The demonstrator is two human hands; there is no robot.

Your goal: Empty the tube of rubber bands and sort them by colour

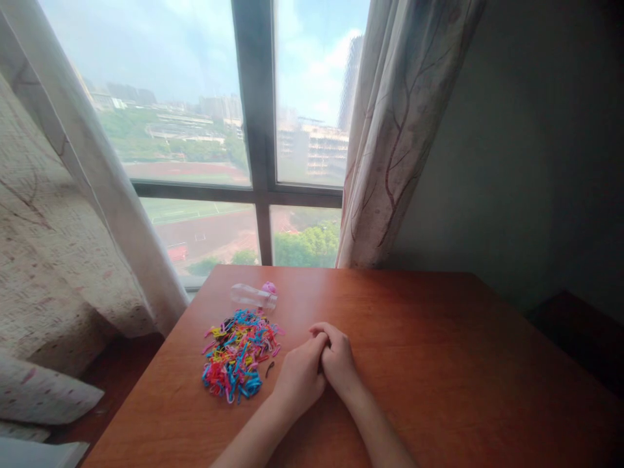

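Wall (497, 143): fills the right side, plain and dim, sinks into shadow toward the edge. Window (258, 156): rises straight ahead, dark-framed, lets in hazy daylight. Curtains (390, 130): hang to either side of the glass, pale, printed with branches. Worktop (439, 351): spreads brown and smooth across the foreground, reaches up close to the window, catches a soft sheen at the far side.

Left hand (301, 368): lies over the near half of the worktop, back of the hand toward the camera, just right of the pile (241, 354). Right hand (338, 354): meets it from the other side, touches it, wraps partly over it. Fingers of both: clenched together, curl around each other in a clasp; cannot tell the inside of that clasp, hidden from this view.

Pile, again: sits on the left part of the worktop, near the left hand yet apart from it; mixes small loops in blue, red, pink, yellow and black, too tangled to count. Bottle (248, 296): lies on its side just beyond the pile, clear, points its mouth rightward. Pink cap (269, 286): rests right by the mouth end, on the window side. Black loop (270, 369): lies alone between the pile and the left hand.
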